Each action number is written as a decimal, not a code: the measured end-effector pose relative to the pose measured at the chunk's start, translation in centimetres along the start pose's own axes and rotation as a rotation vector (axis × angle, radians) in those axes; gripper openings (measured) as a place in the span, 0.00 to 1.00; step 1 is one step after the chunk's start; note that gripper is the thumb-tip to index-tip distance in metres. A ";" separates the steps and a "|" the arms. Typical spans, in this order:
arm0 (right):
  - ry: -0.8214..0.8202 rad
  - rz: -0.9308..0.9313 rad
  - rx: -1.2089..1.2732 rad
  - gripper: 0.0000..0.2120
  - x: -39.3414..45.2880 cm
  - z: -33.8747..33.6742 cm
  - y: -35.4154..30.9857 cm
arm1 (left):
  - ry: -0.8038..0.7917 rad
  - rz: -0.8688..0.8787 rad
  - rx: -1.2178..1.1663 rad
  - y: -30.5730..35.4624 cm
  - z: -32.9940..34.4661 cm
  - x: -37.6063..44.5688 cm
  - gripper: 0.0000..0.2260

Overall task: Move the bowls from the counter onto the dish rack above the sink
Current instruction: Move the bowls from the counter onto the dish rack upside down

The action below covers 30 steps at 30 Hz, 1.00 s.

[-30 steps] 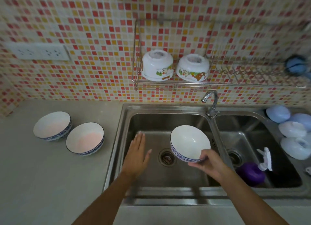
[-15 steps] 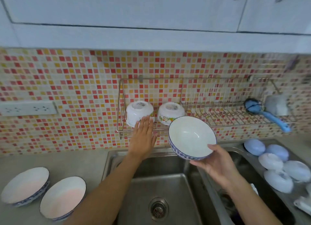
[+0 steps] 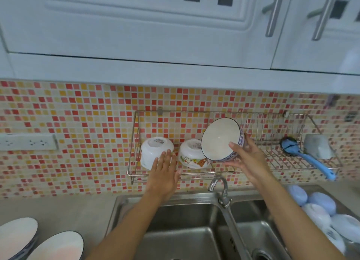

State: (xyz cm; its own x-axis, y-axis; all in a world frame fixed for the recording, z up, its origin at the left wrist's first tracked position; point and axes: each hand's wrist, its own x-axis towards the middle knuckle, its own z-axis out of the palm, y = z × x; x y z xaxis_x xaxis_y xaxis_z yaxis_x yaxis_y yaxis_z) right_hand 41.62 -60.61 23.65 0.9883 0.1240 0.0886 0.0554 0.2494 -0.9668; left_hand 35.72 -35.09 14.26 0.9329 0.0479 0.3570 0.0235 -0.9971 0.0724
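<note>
A wire dish rack (image 3: 276,160) hangs on the tiled wall above the sink (image 3: 181,232). My right hand (image 3: 247,158) grips a blue-rimmed white bowl (image 3: 218,141), tilted on its side over the rack's middle, its inside facing me. Two white cartoon-printed bowls (image 3: 153,150) (image 3: 191,154) rest upside down at the rack's left end. My left hand (image 3: 163,174) is flat with its fingers apart, fingertips at the left one. Two more blue-rimmed bowls (image 3: 16,236) (image 3: 58,246) sit on the counter at the bottom left.
A blue brush (image 3: 303,154) and a grey cup (image 3: 317,146) occupy the rack's right end. The tap (image 3: 220,185) rises just below the rack. Several pale blue and white dishes (image 3: 319,211) lie at the right of the double sink. A socket strip (image 3: 27,142) is on the left wall.
My right hand has lifted the bowl up from above the sink to the rack and tipped it on its side. My left hand stays at the left bowl. The view has tilted upward.
</note>
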 end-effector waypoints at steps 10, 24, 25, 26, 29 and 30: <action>0.081 -0.393 -0.560 0.37 4.3 2.2 2.2 | 0.027 -0.011 -0.013 0.2 -0.3 -0.1 0.28; -0.178 -0.535 -1.292 0.38 5.4 6.0 7.3 | 0.018 -0.029 -0.003 0.1 0.0 -0.1 0.29; -0.206 -0.571 -1.341 0.38 5.3 6.2 7.6 | 0.018 -0.027 -0.003 0.1 0.0 -0.1 0.29; -0.233 -0.608 -1.376 0.38 5.2 6.3 7.8 | 0.017 -0.027 0.002 0.1 0.0 -0.1 0.30; -0.306 -0.690 -1.440 0.37 5.6 6.5 7.8 | 0.021 -0.033 0.015 0.2 0.0 -0.1 0.30; -0.333 -0.708 -1.461 0.37 5.9 6.5 7.7 | 0.023 -0.036 0.013 0.2 0.0 -0.1 0.30</action>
State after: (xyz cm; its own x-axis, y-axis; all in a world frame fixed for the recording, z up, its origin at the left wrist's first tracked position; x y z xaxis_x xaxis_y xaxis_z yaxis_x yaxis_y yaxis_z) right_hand 46.94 -51.66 18.26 0.6499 0.6208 0.4385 0.7196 -0.6883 -0.0920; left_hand 35.68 -35.27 14.22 0.9227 0.0853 0.3760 0.0622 -0.9954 0.0732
